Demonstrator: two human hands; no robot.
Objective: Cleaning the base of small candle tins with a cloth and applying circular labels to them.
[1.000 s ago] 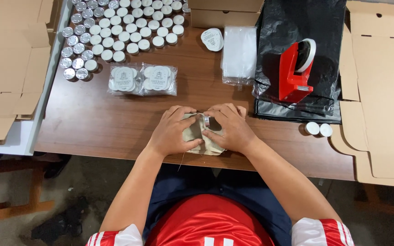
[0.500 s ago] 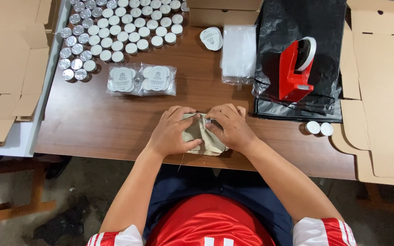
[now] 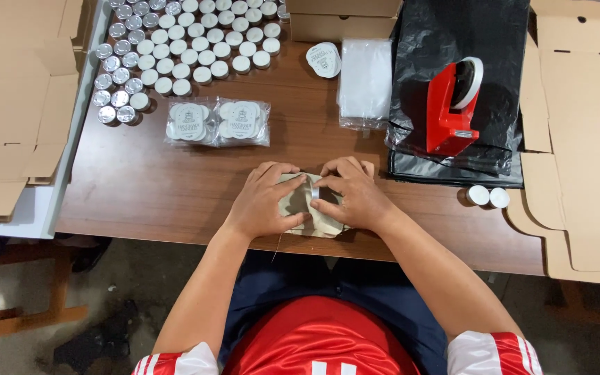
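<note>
Head view: a small beige pouch [image 3: 298, 203] lies flat on the brown wooden table [image 3: 147, 187], close to the near edge, its cloth creased and partly covered by both hands; a thin thread trails from it over the edge. The left hand [image 3: 267, 203] rests palm down on the pouch's left side, fingers curled and the thumb and forefinger drawn together on the fabric at the middle. The right hand [image 3: 351, 194] presses down on the pouch's right side, fingers bent and closed on the cloth, its fingertips meeting those of the left hand. Both forearms come up from the bottom of the frame and slant inward, wrists low over the table. Just beyond the left hand lie two clear packets of white round labels [image 3: 217, 122], side by side. Farther off beyond those, rows of small round tins [image 3: 189, 48] cover the far left of the table. Beyond the right hand lies a stack of clear plastic bags [image 3: 364, 82], with a white round label stack [image 3: 323, 59] beside it. To the right of the right hand a red tape dispenser [image 3: 451, 107] stands on a black plastic bag [image 3: 453, 42], and two small white-topped tins [image 3: 487, 196] sit near it. Flat cardboard boxes [image 3: 585, 139] lie at the far right and far left.
</note>
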